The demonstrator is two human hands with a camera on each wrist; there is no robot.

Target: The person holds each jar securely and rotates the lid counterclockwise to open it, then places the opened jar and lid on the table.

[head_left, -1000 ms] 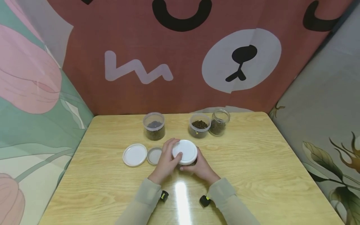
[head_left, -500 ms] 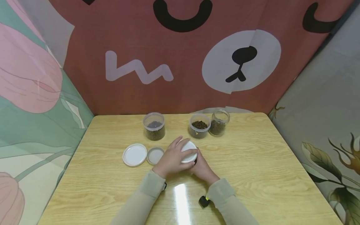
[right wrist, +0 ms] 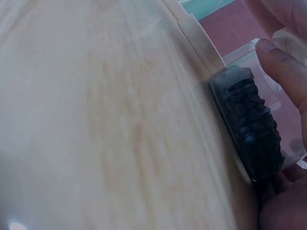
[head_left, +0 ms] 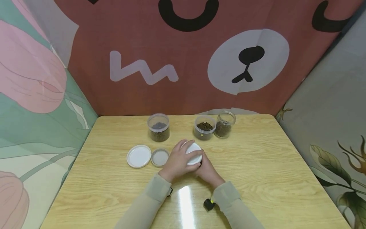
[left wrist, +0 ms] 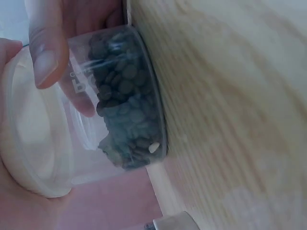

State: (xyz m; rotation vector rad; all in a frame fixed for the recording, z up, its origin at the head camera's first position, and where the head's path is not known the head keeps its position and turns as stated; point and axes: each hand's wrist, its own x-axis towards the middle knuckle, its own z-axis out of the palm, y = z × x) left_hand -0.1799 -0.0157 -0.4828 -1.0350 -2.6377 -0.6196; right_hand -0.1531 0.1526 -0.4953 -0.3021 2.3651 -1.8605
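Near the middle of the table, both hands are on a clear plastic jar with dark pellet-like pieces inside. It stands upright on the tabletop. My left hand lies over the jar's white lid, its fingers and thumb curled round the rim. Lower down, my right hand grips the jar's side. The right thumb presses on the clear wall in the right wrist view. From the head view, the hands hide most of the jar's body.
Left of the hands lie a white lid and a smaller grey-rimmed lid. Along the back stand a clear tub, another tub with brown pieces, and a glass jar, all without lids.
My left hand has turned from holding the lid with its thumb on top to spreading its fingers over and round it. The right hand keeps its grip on the jar.
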